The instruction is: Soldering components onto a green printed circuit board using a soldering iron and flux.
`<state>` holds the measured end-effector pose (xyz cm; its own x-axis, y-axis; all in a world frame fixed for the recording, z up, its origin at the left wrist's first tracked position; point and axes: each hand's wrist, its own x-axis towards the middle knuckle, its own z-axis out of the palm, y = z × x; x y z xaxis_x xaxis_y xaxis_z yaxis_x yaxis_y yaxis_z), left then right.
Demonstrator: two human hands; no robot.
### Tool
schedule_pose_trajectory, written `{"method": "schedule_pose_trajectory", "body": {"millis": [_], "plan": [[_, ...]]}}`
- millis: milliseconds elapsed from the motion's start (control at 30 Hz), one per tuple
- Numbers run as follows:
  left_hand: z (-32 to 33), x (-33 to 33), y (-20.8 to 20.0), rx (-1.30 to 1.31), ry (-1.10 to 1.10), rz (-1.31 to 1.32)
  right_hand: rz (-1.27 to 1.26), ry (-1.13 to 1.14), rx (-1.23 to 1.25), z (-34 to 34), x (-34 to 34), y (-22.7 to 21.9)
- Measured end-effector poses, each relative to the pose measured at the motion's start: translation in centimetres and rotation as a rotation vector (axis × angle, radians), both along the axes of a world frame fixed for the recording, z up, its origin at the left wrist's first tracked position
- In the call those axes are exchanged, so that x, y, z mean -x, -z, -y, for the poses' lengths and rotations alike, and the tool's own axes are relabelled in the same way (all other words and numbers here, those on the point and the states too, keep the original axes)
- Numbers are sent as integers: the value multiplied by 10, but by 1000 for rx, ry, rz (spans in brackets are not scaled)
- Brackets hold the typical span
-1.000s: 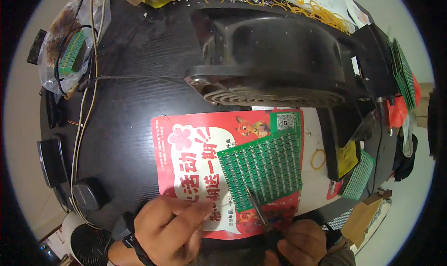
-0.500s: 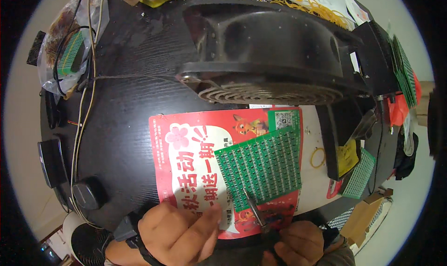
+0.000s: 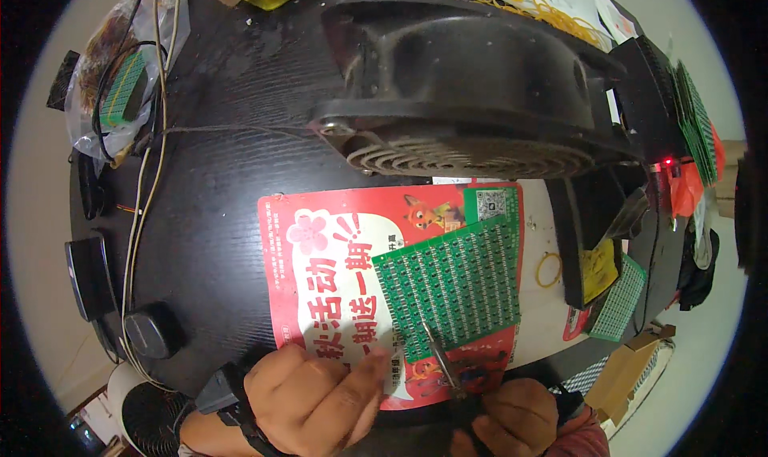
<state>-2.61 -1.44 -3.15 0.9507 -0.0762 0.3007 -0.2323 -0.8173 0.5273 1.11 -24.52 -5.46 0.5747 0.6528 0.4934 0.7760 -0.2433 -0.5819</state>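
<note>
A green circuit board (image 3: 452, 285) densely set with rows of small parts lies slightly askew on a red and white printed sheet (image 3: 288, 297). My right hand (image 3: 516, 417), at the lower edge, is closed round the dark handle of a soldering iron (image 3: 442, 361). The iron's thin metal tip points up and left over the board's lower part; whether it touches is unclear. Left of the board, my left hand (image 3: 320, 397) is curled with fingers pressed together above the sheet. What it pinches, if anything, cannot be made out. Another green board (image 3: 488, 205) peeks out behind the first.
A big black fan (image 3: 480, 81) stands just beyond the boards. Cables (image 3: 144, 185) run down the left side, near a bag of boards (image 3: 124, 89). At right are a dark stand with a yellow sponge (image 3: 600, 269), another green board (image 3: 618, 297) and a rubber band (image 3: 549, 270).
A small red light at the right is now lit. The whole view has shifted slightly; both hands and the iron keep almost the same place relative to the board.
</note>
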Motion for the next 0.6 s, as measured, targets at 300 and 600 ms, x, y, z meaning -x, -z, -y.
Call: {"method": "schedule_pose_trajectory", "body": {"millis": [300, 600], "plan": [[2, -3, 2, -1, 9, 13, -49, -36, 0, 3, -1, -4], [2, -2, 3, 7, 11, 13, -116, 22, 41, -2, 2, -10]]}}
